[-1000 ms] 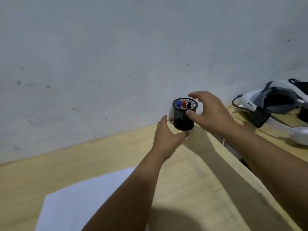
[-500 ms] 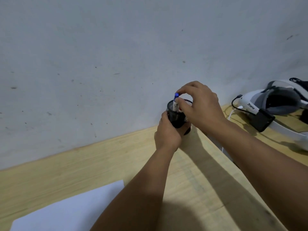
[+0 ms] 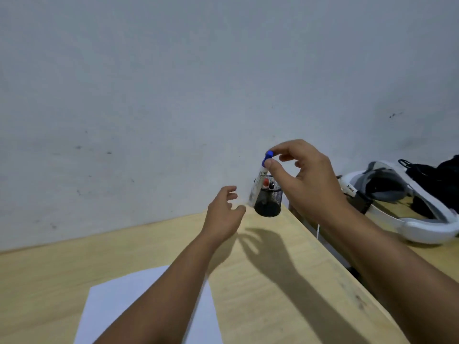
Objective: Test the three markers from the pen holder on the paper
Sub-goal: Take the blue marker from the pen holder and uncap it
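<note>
On a wooden desk [image 3: 285, 274] by a grey wall [image 3: 173, 70], paper [image 3: 111, 309] lies near the person, well apart from the mesh holder [image 3: 269, 198] at the far edge. The right hand [image 3: 305, 180] pinches the blue marker [image 3: 260, 180] by its cap, the barrel tilted and mostly out, while the left hand [image 3: 223, 214] hangs open beside the holder, red and black markers remaining inside. Light, stiff and smooth, the marker likely handles better gripped mid-barrel; half a second ago the left hand clasped the holder and the marker had barely risen.
</note>
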